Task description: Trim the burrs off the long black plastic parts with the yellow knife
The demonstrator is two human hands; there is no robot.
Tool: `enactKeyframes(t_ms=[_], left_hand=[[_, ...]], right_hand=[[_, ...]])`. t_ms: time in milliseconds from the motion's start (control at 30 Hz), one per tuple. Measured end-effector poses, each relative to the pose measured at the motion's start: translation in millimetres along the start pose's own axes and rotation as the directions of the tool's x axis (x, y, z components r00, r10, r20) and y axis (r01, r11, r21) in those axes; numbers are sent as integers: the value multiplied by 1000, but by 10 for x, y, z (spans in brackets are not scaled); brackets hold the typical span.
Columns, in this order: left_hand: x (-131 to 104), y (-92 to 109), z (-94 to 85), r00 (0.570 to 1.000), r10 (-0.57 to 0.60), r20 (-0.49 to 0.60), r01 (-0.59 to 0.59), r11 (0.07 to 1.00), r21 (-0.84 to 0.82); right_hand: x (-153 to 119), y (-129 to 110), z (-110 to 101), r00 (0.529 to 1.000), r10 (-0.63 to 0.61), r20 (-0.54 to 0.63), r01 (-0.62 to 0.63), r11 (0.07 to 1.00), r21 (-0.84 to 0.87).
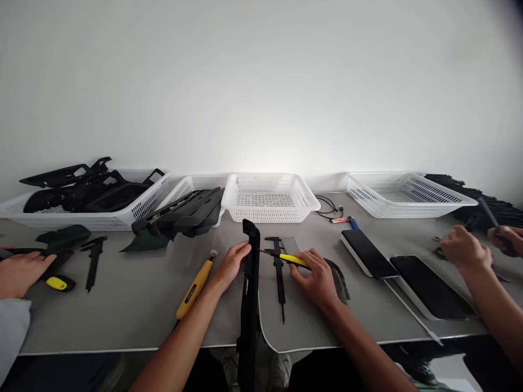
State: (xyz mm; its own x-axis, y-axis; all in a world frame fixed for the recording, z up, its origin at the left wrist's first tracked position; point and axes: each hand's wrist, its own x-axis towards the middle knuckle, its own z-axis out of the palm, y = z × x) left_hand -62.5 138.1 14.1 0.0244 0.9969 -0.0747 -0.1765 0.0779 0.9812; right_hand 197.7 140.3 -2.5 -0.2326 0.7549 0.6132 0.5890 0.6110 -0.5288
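We have the long black plastic trim strip [250,283] standing on end, its top above the tabletop and its lower part hanging down past the table's front edge. Our left hand [231,264] is clamped on its upper part from the left side. Our right hand [316,276] grips the yellow-and-black craft knife [295,260], blade pointing at the strip's right edge; we cannot tell whether the tip touches.

To do this well, we would judge that light, shallow strokes along the edge suit better than a deep push, which could gouge the plastic. Since the blade points towards our left fingers, it seems wise to grip lower or behind the strip, and to brace its hanging end so it does not twist.

Just right of the strip lies a black caliper [279,280]; left of it, a yellow-handled tool [196,288]. Beyond the strip stands a white plastic basket [269,216]. Well to the strip's right are two phones [373,253], and further out a co-worker's hand [466,247].
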Motion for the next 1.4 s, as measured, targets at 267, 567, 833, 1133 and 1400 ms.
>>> enactKeyframes(t_ms=[267,567,833,1133,1400], left_hand=[[10,-15,5,1000,6,-16,-6,1000,-10],[-14,21,53,999,-25,-28,24,1000,-17],[-10,41,56,997,-17,-81,14,999,-29],[2,29,56,997,3,-78,-4,1000,-24],[1,9,49,998,-19,-58,16,999,-48]], right_hand=[[-8,-4,42,999,14,46,-16,999,35],[-45,-4,73,995,-1,98,-2,1000,31],[-60,-11,91,999,-21,44,20,1000,21],[-47,-24,73,1000,-17,20,17,1000,18],[-48,-2,107,1000,5,29,-5,1000,12]])
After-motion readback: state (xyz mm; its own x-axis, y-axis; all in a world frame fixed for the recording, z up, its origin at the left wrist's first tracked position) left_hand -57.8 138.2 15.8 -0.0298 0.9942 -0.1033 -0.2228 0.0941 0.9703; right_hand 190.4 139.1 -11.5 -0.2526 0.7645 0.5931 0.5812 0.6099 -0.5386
